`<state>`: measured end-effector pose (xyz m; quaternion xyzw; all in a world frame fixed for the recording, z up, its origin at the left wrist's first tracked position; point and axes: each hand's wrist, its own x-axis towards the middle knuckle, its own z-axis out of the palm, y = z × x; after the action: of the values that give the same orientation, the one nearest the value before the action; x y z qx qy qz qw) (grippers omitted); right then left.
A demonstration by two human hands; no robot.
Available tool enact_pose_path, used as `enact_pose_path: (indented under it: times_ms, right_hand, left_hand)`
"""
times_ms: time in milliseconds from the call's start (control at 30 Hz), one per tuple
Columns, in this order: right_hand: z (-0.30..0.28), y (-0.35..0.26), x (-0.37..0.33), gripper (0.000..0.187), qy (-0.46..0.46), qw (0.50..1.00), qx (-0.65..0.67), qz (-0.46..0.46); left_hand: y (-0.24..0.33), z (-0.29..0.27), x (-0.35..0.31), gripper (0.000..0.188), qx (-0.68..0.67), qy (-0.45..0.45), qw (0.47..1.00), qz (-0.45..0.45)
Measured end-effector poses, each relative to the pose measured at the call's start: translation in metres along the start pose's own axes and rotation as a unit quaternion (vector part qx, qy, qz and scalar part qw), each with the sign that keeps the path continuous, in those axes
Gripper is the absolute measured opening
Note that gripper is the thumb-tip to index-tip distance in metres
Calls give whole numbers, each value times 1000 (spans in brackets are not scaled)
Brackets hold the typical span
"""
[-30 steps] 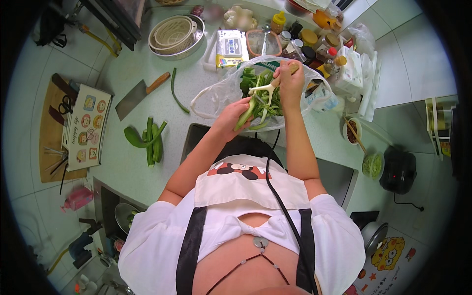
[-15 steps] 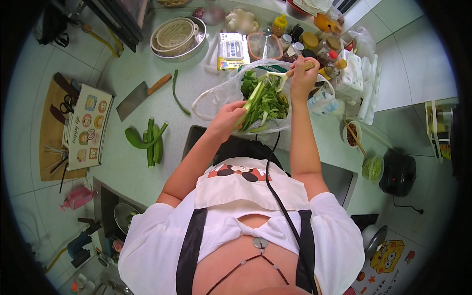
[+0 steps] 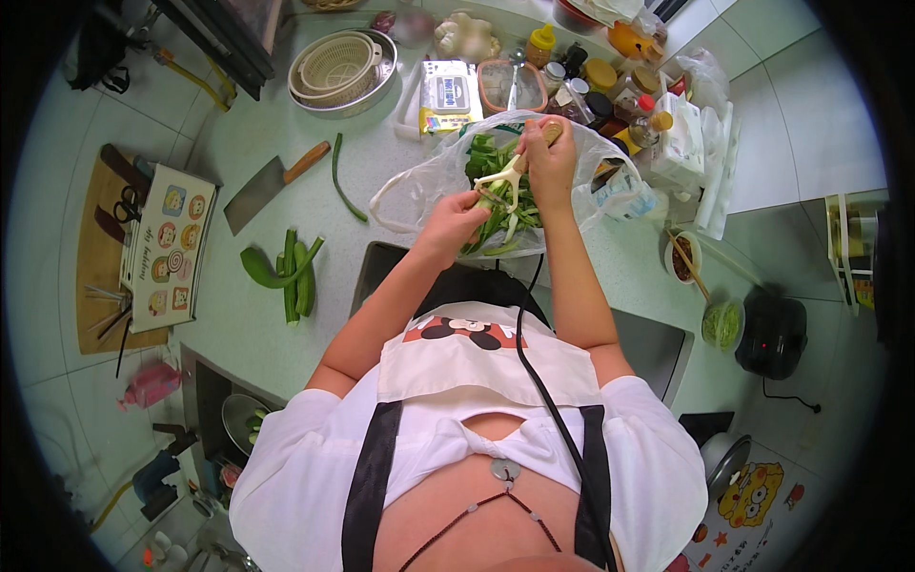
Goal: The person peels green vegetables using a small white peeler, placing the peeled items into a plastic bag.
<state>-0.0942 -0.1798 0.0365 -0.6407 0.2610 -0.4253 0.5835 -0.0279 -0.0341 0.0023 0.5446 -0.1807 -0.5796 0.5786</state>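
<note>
Over a clear plastic bag (image 3: 405,191) on the counter, my left hand (image 3: 454,226) is closed on a green vegetable stalk (image 3: 493,198), mostly hidden by fingers and tool. My right hand (image 3: 550,170) grips the wooden handle of a Y-shaped peeler (image 3: 515,173). The peeler's cream head lies over the stalk, close to my left fingertips; I cannot tell if the blade touches it. Green leaves and peelings (image 3: 515,234) fill the bag below both hands. To the left, several peeled-looking green stalks (image 3: 294,276) lie together, with one thin green stalk (image 3: 346,181) farther back.
A cleaver (image 3: 274,187) lies flat at the left. Behind stand a colander in a metal bowl (image 3: 345,71), a wipes pack (image 3: 451,93) and several jars (image 3: 599,76). Small bowls (image 3: 721,324) sit at right. The sink edge (image 3: 374,267) is right before me.
My right hand has drawn the peeler left and down, bringing its head from the stalk's far side to near my left fingers. My left hand stays about where it was.
</note>
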Motion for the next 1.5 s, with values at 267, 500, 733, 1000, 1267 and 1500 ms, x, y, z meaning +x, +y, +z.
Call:
enact_pose_path:
  times_ms: [267, 500, 733, 1000, 1267, 1500]
  right_hand:
    - [-31, 3, 22, 15, 137, 987, 27, -83]
    - [-31, -12, 31, 17, 179, 975, -38, -124]
    - [-27, -14, 20, 19, 121, 989, -12, -89]
    - [-24, -14, 12, 22, 74, 966, -246, -23]
    - [-29, -17, 11, 21, 103, 985, -129, -49]
    - [-36, 3, 10, 19, 34, 995, -86, -28]
  left_hand:
    - [5, -2, -10, 37, -47, 2, 998, -30]
    - [5, -8, -16, 40, -91, -38, 994, -38]
    - [5, -3, -13, 42, -87, -5, 996, 2]
    - [-5, -5, -2, 42, 12, 12, 998, 52]
    - [-13, -2, 2, 39, -7, 15, 998, 55]
    - [-5, -2, 1, 35, -66, 14, 996, 50]
